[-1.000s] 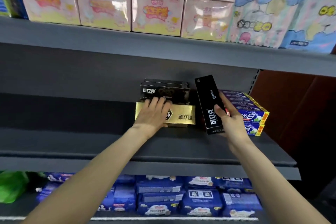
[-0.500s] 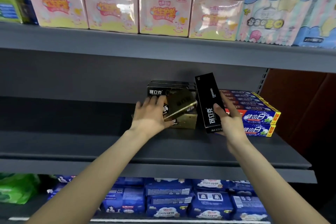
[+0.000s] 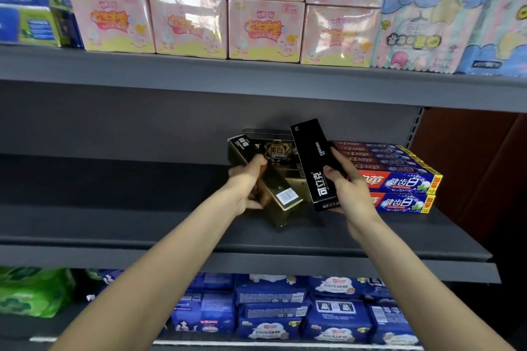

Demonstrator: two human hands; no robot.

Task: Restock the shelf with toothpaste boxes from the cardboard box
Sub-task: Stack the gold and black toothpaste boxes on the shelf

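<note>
My left hand (image 3: 247, 179) grips a gold toothpaste box (image 3: 273, 188), turned end-on with its barcode end toward me, lifted above the grey middle shelf (image 3: 142, 225). My right hand (image 3: 346, 184) holds a black toothpaste box (image 3: 313, 162) nearly upright, just right of the gold one. Behind them a small stack of black and gold toothpaste boxes (image 3: 275, 148) sits at the back of the shelf. The cardboard box is out of view.
Red and blue toothpaste boxes (image 3: 399, 177) are stacked to the right on the same shelf. Pink tissue packs (image 3: 262, 28) fill the shelf above. Blue packs (image 3: 285, 310) and a green pack (image 3: 31, 291) lie on the shelf below. A brown panel stands at the right.
My left hand has lifted the gold box off the stack and turned it from lying sideways to pointing end-on toward me. The black box in my right hand has barely moved.
</note>
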